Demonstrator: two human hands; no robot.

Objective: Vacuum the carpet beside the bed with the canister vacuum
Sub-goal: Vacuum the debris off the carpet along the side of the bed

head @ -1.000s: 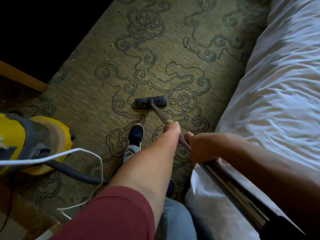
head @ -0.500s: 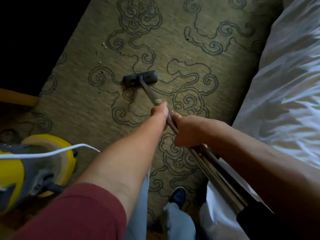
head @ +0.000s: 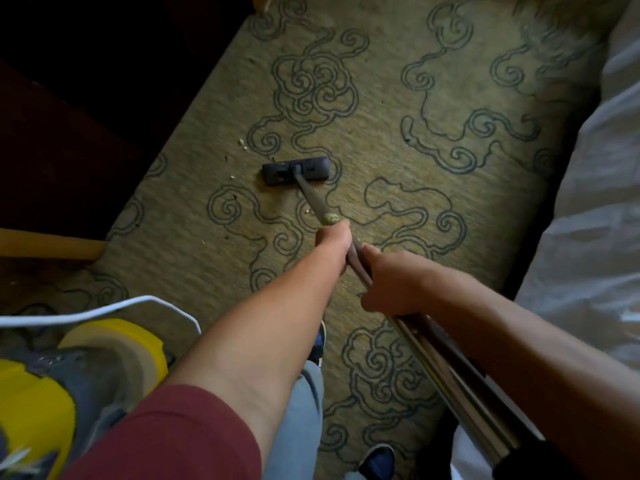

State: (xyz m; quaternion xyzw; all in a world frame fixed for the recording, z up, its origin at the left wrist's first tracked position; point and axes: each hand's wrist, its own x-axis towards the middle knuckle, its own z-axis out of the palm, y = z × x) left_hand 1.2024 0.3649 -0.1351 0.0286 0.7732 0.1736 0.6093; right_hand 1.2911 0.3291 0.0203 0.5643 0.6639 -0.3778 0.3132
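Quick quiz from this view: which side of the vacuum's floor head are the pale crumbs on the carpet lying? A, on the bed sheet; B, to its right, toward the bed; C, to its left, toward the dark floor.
C: the pale crumbs lie on the carpet left of the floor head, away from the bed.

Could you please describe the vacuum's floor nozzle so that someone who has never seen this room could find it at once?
Start from the patterned carpet between the white bed and the dark floor. Follow the wand forward from the left hand. The floor nozzle is the flat dark bar at its tip, unlike the yellow canister.
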